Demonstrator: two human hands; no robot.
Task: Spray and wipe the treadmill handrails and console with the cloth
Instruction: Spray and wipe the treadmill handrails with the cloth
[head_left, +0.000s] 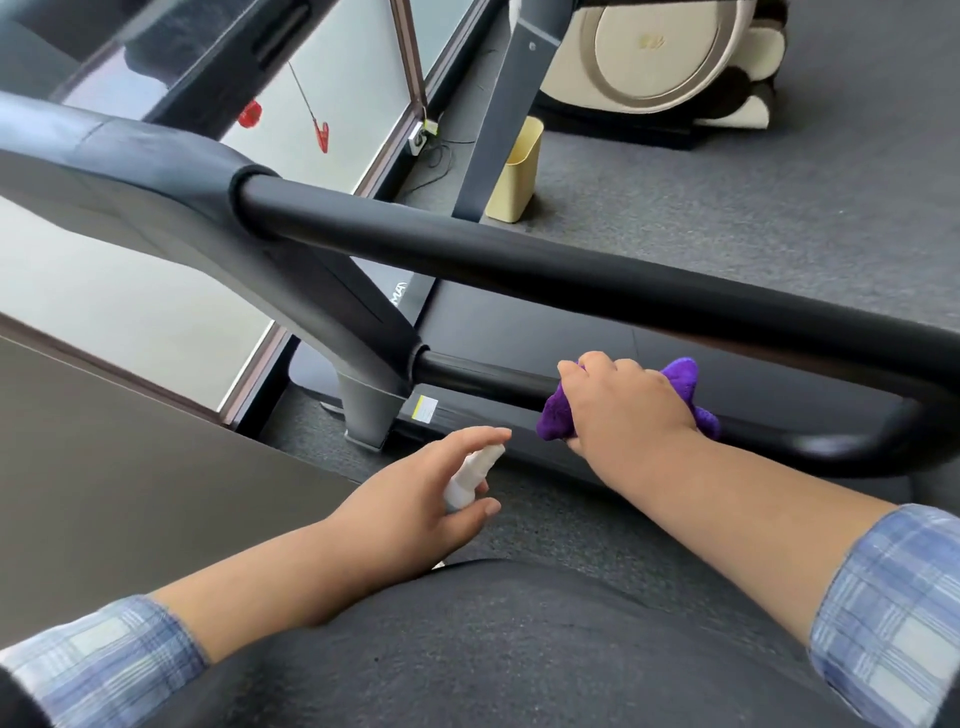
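Covering the floor (753, 218): grey carpet under treadmill (519, 322).

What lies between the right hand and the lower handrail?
In the head view, only the purple cloth: the right hand presses it around the lower handrail.

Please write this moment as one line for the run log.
step: wiping lower handrail | right hand: grip on purple cloth, pressed on rail | left hand: grip on white spray bottle
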